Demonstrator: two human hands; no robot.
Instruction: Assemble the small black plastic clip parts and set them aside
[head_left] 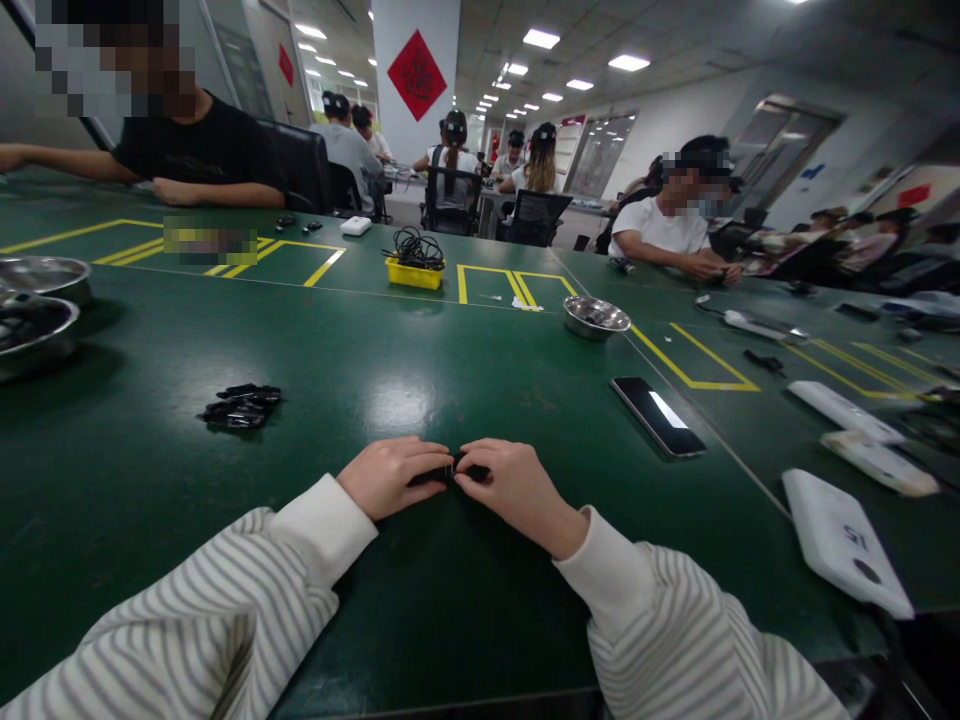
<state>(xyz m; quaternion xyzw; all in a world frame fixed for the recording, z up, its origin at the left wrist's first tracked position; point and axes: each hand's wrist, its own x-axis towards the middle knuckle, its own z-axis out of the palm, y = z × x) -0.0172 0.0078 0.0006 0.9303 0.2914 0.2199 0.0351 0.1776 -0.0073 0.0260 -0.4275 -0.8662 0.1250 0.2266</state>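
My left hand (397, 475) and my right hand (510, 485) meet just above the green table (337, 370), near its front edge. Between their fingertips is a small black object (433, 476), largely covered by the fingers. Both hands have their fingers pinched on it. What the object is cannot be made out. Left of my hands, a small pile of shiny black pieces (241, 407) lies on the table.
A phone (658, 416) lies to the right, with white devices (847, 540) beyond it. A metal bowl (597, 317) and a yellow box of cables (415, 272) stand further back. Metal bowls (37, 345) are at far left. People sit across the table.
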